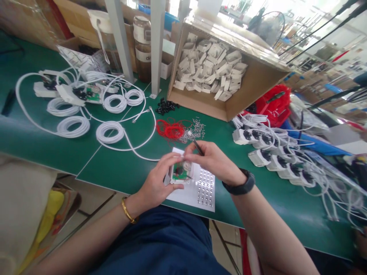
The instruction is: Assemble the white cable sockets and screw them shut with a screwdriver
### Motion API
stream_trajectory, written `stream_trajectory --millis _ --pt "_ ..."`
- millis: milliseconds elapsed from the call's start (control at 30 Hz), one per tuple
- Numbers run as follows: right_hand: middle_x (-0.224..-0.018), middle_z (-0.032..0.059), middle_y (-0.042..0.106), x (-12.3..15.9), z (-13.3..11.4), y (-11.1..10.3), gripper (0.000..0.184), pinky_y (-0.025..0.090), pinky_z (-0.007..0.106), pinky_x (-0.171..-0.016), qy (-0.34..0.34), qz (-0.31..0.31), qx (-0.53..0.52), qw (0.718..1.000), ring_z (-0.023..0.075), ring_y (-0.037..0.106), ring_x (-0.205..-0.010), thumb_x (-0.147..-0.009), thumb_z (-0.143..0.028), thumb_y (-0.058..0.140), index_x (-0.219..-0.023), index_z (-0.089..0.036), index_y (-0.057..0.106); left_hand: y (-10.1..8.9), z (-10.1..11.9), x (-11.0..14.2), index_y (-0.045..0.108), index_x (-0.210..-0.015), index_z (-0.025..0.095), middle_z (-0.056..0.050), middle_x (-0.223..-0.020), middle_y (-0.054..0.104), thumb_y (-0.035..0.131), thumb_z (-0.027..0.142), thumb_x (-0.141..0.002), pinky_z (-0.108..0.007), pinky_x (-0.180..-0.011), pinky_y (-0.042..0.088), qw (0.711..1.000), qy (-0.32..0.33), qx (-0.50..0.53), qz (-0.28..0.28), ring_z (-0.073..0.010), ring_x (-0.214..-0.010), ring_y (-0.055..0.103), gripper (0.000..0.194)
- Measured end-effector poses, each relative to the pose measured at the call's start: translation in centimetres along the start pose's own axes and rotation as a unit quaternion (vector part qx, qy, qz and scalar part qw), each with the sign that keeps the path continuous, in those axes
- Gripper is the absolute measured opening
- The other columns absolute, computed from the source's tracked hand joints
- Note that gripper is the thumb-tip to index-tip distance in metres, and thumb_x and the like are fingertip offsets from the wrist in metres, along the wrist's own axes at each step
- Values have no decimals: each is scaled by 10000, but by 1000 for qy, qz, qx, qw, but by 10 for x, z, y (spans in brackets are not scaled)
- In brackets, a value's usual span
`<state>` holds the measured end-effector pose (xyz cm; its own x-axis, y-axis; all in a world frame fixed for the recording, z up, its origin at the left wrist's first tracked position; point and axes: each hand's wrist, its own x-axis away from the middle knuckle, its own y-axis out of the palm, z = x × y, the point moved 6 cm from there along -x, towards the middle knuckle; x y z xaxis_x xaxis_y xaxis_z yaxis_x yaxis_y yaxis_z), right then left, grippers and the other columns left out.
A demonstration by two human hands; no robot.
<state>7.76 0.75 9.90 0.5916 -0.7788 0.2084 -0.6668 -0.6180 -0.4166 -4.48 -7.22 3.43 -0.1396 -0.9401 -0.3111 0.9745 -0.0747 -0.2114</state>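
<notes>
My left hand (156, 177) is closed around the edge of a small white housing with a green circuit board (178, 173) inside. The housing is tilted toward me over a white sheet (183, 196) that bears rows of small shiny round dots (205, 187). My right hand (210, 158) has a slim dark tool (197, 146) between its fingers, its pale end pointing away from me; its exact kind is unclear. The right fingertips meet the far edge of the housing, by the left fingers, and hide what they touch. A white cable (143, 156) runs to my left hand.
Beyond my hands lie red wires (172, 130), small metal screws or pins (197, 128) and black parts (166, 106). Coiled white cables (110, 131) are on the left. A cardboard box (229, 109) holds white housings (212, 65). Several cabled white units (278, 160) line the right.
</notes>
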Motion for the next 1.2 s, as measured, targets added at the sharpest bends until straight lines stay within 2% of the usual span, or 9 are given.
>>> stream_trajectory --millis 67,133,200,333,533,667,967,1100,1200 --pt "-676 -26 555 0 0 1 115 333 218 -567 0 3 19 1000 83 440 -598 -784 -254 607 -755 -144 591 1 -6 3 289 -1355 284 -101 -1337 441 764 244 -683 -420 -1035 399 998 -32 58 20 -250 -1227 463 823" --pt "-648 -42 541 2 -2 1 76 306 209 -535 0 14 70 997 74 414 -565 -783 -221 610 -752 -152 603 2 -10 6 245 -1368 265 -120 -1339 441 780 230 -662 -428 -1036 398 994 -51 91 29 -259 -1227 467 887" --pt "-679 -44 569 4 -8 1 16 321 202 -553 -19 12 113 993 72 449 -591 -785 -174 609 -777 -160 612 5 -12 9 294 -1340 243 -127 -1336 443 787 217 -652 -431 -1043 392 993 -63 99 22 -265 -1230 464 847" --pt "-792 -12 635 2 -17 7 59 364 213 -628 -70 -30 172 982 91 542 -693 -841 -178 573 -861 -165 627 8 -15 12 358 -1287 227 -123 -1329 452 799 206 -635 -429 -1049 388 991 -89 101 19 -263 -1222 472 788" --pt "-701 0 589 -3 -18 11 152 331 225 -598 -101 -8 306 947 99 513 -648 -834 -208 604 -694 -150 595 10 -17 14 354 -1247 223 -127 -1337 447 795 200 -642 -446 -1048 387 990 -74 120 25 -254 -1233 463 749" --pt "-691 -4 579 0 -19 13 172 307 222 -577 -110 -23 323 940 93 494 -628 -854 -236 587 -704 -153 587 11 -18 15 374 -1209 221 -127 -1333 455 791 209 -646 -450 -1046 388 993 -62 103 19 -250 -1235 464 701" --pt "-668 15 605 0 -19 14 227 275 242 -550 -90 -31 363 927 100 480 -590 -863 -277 566 -672 -160 602 13 -21 17 382 -1160 237 -118 -1332 466 798 194 -632 -437 -1021 414 993 -92 76 5 -235 -1198 502 673" --pt "-623 6 587 -4 -20 11 197 269 236 -533 -68 -29 352 933 97 474 -563 -812 -257 613 -637 -167 601 15 -19 16 372 -1204 236 -127 -1341 451 790 208 -646 -438 -1042 388 993 -80 83 -6 -246 -1221 479 698" --pt "-583 -19 562 -9 -20 10 137 263 226 -519 -55 -50 326 942 93 468 -549 -729 -170 651 -610 -170 584 13 -16 14 359 -1263 259 -112 -1316 471 800 234 -632 -434 -1025 404 996 -78 41 -21 -251 -1198 497 770"
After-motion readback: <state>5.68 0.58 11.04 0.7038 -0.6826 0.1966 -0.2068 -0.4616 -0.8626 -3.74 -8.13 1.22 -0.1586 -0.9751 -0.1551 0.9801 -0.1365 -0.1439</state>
